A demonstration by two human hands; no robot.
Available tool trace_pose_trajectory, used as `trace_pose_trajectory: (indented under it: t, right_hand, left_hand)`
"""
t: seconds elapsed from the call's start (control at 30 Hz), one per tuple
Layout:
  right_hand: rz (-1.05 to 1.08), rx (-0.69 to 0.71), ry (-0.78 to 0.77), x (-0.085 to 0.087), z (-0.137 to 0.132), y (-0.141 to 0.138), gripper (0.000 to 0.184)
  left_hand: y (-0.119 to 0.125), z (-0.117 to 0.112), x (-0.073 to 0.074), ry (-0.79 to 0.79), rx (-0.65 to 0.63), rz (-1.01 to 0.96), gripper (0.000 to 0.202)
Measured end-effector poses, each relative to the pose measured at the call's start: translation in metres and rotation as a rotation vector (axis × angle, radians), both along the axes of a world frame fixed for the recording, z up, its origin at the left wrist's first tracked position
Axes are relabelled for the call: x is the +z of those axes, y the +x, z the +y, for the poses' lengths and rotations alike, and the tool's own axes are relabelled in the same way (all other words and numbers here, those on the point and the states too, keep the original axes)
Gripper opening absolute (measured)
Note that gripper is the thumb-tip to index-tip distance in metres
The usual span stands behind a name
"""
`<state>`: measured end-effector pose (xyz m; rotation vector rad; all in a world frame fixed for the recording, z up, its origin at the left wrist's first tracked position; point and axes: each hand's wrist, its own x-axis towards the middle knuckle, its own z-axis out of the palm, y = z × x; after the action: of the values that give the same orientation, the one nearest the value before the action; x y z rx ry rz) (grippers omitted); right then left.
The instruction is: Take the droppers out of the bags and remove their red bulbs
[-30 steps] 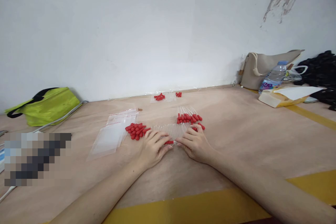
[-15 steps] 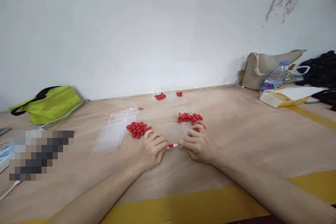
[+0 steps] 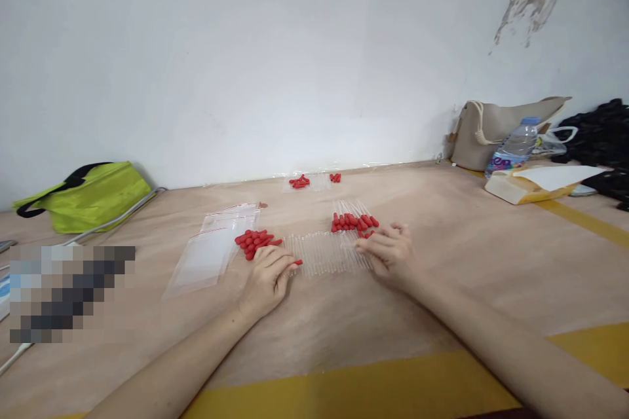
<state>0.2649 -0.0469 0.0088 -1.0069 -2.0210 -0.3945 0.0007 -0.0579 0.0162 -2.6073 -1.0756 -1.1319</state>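
Observation:
At the left end of a row of clear glass dropper tubes point(image 3: 322, 254), my left hand point(image 3: 268, 278) pinches a red rubber bulb point(image 3: 297, 262) at its fingertips. Beside its knuckles lies a pile of red rubber bulbs point(image 3: 253, 242). My right hand point(image 3: 390, 254) is over the right end of the tube row, fingers stretched and apart, fingertips close to the tubes there; its thumb is partly hidden. Just beyond it, droppers with red bulbs fitted point(image 3: 351, 221) lie together, their tubes pointing away from me.
Clear zip bags point(image 3: 209, 255) lie left of the bulbs. More red bulbs point(image 3: 299, 181) lie on plastic near the wall. A green bag point(image 3: 98, 200) stands at left; a beige bag point(image 3: 479, 134), water bottle point(image 3: 514, 147) and opened carton point(image 3: 511, 184) stand at right.
My hands have moved apart, the left leftward and the right to the right. The glass tube seen at the red bulb between my hands no longer shows there.

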Motion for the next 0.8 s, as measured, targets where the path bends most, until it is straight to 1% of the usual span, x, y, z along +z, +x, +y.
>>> trace_pose_trajectory:
  t: [0.07,0.13,0.2,0.27,0.37,0.47,0.57,0.7,0.8]
  right_hand:
    - [0.119,-0.155,-0.056,0.001,0.007,0.006,0.021]
    - [0.190,-0.241,-0.117,0.000,0.012,0.007,0.022]
    - [0.190,-0.262,-0.164,-0.002,0.013,0.005,0.022]
    - [0.148,-0.263,-0.174,-0.004,0.013,0.002,0.021]
    - [0.069,-0.266,-0.135,-0.006,0.011,-0.001,0.022]
    - [0.000,-0.262,-0.089,-0.007,0.011,-0.003,0.022]
    - [-0.047,-0.257,-0.077,-0.007,0.011,-0.005,0.021]
    - [-0.082,-0.254,-0.113,-0.008,0.009,-0.007,0.019]
    - [-0.102,-0.232,-0.127,-0.008,0.008,-0.008,0.018]
  left_hand:
    - [-0.003,0.005,0.001,-0.023,0.019,-0.081,0.016]
    - [-0.006,0.011,0.004,-0.037,0.092,-0.147,0.018]
    - [-0.011,0.019,0.009,-0.039,0.210,-0.200,0.022]
    - [-0.021,0.026,0.014,-0.031,0.317,-0.243,0.025]
    - [-0.037,0.033,0.020,-0.048,0.405,-0.247,0.027]
    - [-0.049,0.039,0.025,-0.110,0.446,-0.190,0.026]
    - [-0.053,0.051,0.032,-0.197,0.481,-0.077,0.026]
    - [-0.049,0.070,0.046,-0.259,0.523,0.113,0.023]
    - [-0.042,0.076,0.051,-0.291,0.494,0.196,0.021]
